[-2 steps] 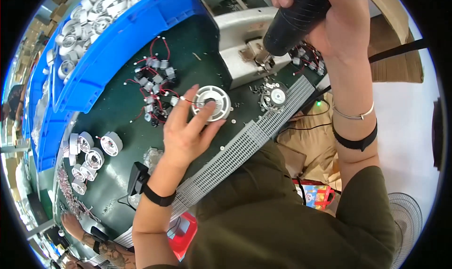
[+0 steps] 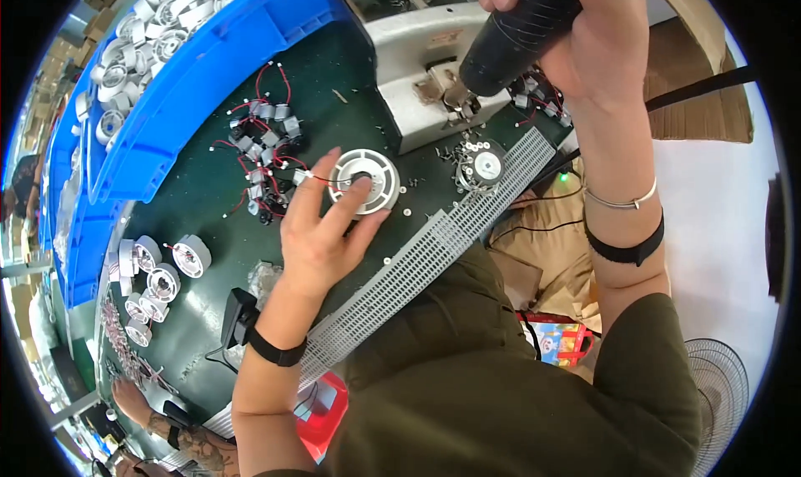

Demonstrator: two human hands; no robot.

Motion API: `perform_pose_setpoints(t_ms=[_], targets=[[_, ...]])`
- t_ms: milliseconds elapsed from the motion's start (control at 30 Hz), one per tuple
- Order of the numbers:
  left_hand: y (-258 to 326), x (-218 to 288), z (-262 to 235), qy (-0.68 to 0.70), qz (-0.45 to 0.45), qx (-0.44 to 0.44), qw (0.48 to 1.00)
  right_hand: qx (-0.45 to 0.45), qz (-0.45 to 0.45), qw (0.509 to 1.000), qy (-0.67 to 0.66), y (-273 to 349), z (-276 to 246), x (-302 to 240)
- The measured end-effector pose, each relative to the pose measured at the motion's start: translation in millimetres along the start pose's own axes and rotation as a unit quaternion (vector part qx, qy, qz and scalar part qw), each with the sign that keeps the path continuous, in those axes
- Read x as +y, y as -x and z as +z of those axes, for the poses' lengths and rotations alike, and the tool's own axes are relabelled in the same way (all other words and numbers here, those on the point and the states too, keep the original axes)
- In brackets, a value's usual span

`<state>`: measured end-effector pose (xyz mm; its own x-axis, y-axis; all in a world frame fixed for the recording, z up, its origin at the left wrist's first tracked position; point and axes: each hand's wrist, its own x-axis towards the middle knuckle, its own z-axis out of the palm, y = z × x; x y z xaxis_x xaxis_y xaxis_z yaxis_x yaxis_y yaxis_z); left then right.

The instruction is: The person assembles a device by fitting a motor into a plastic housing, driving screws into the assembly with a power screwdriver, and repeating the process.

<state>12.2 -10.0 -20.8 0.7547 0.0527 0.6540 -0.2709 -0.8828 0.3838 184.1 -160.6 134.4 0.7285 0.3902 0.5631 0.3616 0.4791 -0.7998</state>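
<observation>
My left hand (image 2: 321,231) rests on a round white plastic housing (image 2: 389,195) lying on the green table. Its fingers press a small dark motor (image 2: 360,179) at the housing's centre, and a thin wire runs out under them. In my right hand (image 2: 588,55) is a black electric screwdriver (image 2: 511,47), gripped round its body and tilted down. The screwdriver's tip is at the front of a metal screw feeder (image 2: 409,85), among small metal parts. Close by, a round tray (image 2: 484,166) carries loose screws and small white pieces.
Wired motors (image 2: 265,135) lie in a heap beyond my left hand. Several white housings (image 2: 164,282) stand at the left. A blue bin (image 2: 209,68) full of white parts curves along the back. Perforated metal strip (image 2: 417,247) edges the table. Another person's hand (image 2: 131,400) works at lower left.
The whole view has shifted slightly, so the table's things sit a little further left. Both hands keep their holds; the screwdriver's tip stays at the feeder.
</observation>
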Motion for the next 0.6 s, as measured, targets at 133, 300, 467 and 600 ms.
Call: perform_pose_setpoints(t_ms=[133,300,467,600], targets=[[3.0,-0.8,4.4,0.006,-0.001,0.002,1.000,0.020,0.007,1.000,-0.005,4.2,-12.9,12.2],[4.9,-0.7,5.2,0.024,0.003,0.010,1.000,0.019,0.018,0.999,-0.030,8.1,-17.8,16.4],[4.3,-2.5,6.9,0.034,0.008,0.015,0.999,0.022,0.013,1.000,-0.017,10.3,-17.7,19.3],[5.0,-2.3,7.1,0.042,0.004,0.021,0.999,0.033,0.026,0.999,-0.016,11.3,-15.0,19.2]])
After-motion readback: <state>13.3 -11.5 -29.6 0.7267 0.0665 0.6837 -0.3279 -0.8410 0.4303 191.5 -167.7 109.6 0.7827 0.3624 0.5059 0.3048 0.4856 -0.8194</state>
